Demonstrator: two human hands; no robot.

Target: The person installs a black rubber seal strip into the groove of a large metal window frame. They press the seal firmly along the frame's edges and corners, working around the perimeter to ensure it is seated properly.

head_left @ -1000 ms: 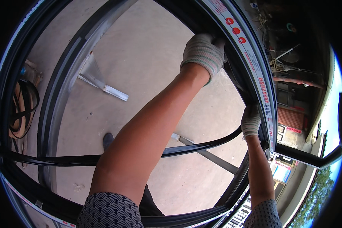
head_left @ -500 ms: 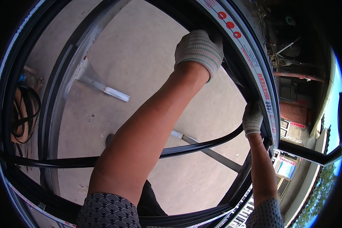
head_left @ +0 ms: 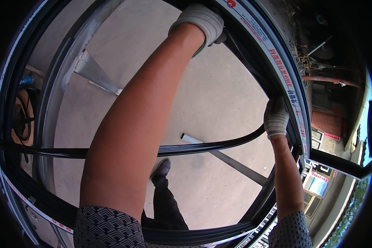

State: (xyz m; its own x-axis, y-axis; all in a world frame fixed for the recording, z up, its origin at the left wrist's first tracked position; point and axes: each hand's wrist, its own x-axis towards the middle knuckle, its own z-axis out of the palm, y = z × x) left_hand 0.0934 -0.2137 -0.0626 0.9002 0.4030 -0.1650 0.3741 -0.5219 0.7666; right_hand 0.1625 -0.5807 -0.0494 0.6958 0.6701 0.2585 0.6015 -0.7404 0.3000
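A large black metal window frame (head_left: 252, 62) with printed protective film surrounds the view. My left hand (head_left: 200, 22), in a striped knit glove with dark fingers, is curled at its inner edge at the top; most fingers are hidden behind the hand. My right hand (head_left: 277, 118), gloved alike, is closed at the frame's right side. From under it a long black rubber strip (head_left: 202, 147) sags across the opening to the left side, passing behind my left forearm. The right fingertips are partly lost against the dark frame.
Below the opening lies a concrete floor (head_left: 211, 95) with metal support bars (head_left: 239, 167). My dark shoe (head_left: 161, 169) stands there. A brown bundle with black bands (head_left: 22, 120) is at the left. Another frame piece (head_left: 339, 163) juts out on the right, before a building.
My left hand has moved farther up and left along the frame. The right hand stays at the frame with the strip, slightly higher in view. My shoe and lower leg have come into sight.
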